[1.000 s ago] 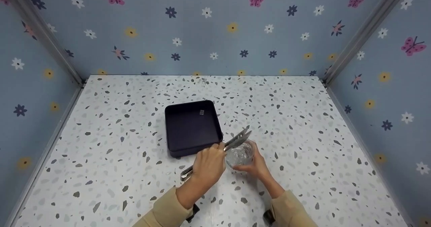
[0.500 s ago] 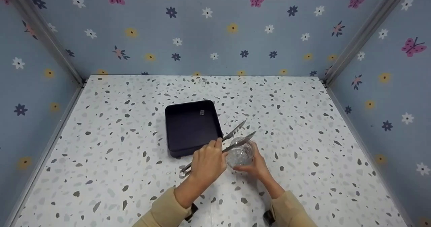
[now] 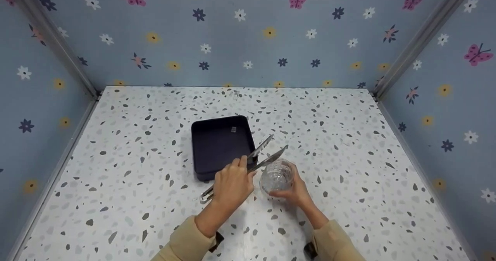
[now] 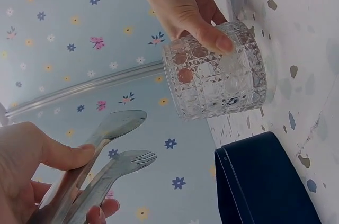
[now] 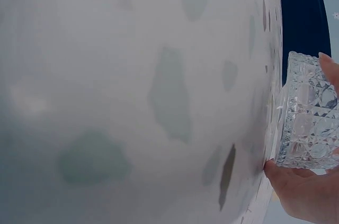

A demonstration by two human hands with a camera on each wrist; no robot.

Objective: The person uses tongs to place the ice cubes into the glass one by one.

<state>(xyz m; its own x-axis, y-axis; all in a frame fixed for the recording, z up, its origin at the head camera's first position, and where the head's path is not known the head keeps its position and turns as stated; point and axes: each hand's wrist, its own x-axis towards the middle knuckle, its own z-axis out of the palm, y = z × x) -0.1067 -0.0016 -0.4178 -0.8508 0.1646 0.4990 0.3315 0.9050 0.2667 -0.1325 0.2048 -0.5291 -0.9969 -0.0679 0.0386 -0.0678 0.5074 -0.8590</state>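
Note:
My left hand grips a pair of metal serving tongs, one arm spoon-shaped and the other tipped with fork tines. The tongs' arms are spread apart with nothing between them. They reach across the near right corner of the dark square tray and beside the glass rim. With thumb and fingers around its side, my right hand holds a clear cut-glass tumbler upright on the table. In the left wrist view, the tumbler shows a diamond-patterned wall.
A small pale square item lies inside the tray near its far right corner; its kind is unclear. The speckled white table runs back to blue flowered panels on the far side and both flanks.
The tongs' arms have parted from nearly together. My left hand has drawn them leftward and slightly back, off the glass toward the tray. The right hand and tumbler stay put.

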